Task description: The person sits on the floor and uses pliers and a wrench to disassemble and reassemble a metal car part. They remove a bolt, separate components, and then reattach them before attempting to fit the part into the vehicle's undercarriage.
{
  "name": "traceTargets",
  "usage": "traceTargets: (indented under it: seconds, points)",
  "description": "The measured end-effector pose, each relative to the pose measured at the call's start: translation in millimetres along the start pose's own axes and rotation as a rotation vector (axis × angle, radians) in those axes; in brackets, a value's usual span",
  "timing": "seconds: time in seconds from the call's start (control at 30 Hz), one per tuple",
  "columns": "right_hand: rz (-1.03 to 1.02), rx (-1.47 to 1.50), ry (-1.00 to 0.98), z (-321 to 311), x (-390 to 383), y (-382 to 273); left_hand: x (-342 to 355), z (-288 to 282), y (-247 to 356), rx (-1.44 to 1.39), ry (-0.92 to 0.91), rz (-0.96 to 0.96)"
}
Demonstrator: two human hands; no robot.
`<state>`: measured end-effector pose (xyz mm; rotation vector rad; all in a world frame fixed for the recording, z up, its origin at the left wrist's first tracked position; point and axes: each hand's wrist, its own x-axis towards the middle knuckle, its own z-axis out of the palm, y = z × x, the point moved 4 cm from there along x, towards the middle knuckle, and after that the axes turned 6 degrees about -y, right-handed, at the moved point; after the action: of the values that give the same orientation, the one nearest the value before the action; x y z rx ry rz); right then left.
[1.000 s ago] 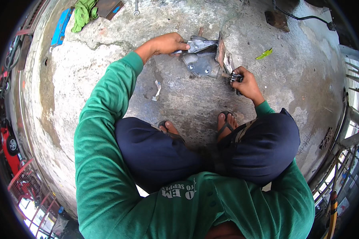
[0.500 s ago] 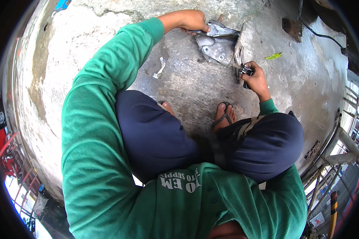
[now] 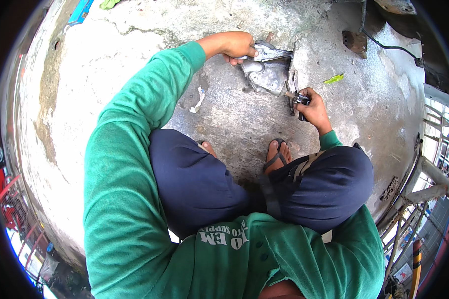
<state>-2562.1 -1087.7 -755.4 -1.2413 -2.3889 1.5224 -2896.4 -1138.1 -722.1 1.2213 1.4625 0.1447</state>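
A grey cast metal housing [image 3: 264,79] with round bosses lies on the concrete floor [image 3: 219,119] in front of me. My left hand [image 3: 237,46] is closed on a flat metal bracket [image 3: 272,54] along the housing's far side. An upright plate [image 3: 291,59] stands at the assembly's right end. My right hand [image 3: 312,107] grips a black-and-silver hand tool [image 3: 299,102] at the stub on the housing's lower right; whether its jaws touch the stub I cannot tell. Long narrow metal pieces beside that plate are partly hidden by the tool.
A rusty bracket [image 3: 354,45] and black cable [image 3: 391,49] lie upper right, near a green leaf [image 3: 333,78] and white scrap [image 3: 199,99]. A blue object [image 3: 80,12] and green cloth [image 3: 107,4] sit upper left. Metal railings [image 3: 434,189] line the right; my knees flank the near floor.
My left hand and the metal assembly sit farther right in the picture than a second ago. The view has also shifted. Both hands keep their grips.
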Motion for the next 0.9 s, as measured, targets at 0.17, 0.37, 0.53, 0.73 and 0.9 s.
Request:
traceTargets:
  seconds: [0.17,0.37,0.53,0.73,0.9]
  points:
    - [-0.008,0.014,-0.021,3,3,-1,8,-3,-20,0.027,0.051,0.111]
    - [-0.019,-0.021,0.007,1,-1,-7,4,-3,-12,0.101,0.115,0.102]
    - [-0.014,-0.056,0.021,2,-2,-11,9,-3,-18,0.167,0.184,0.164]
    - [-0.030,-0.054,0.017,1,-1,-5,9,-6,-12,0.138,0.178,0.195]
    - [-0.015,-0.062,0.021,1,-2,-12,5,-10,-10,0.108,0.155,0.204]
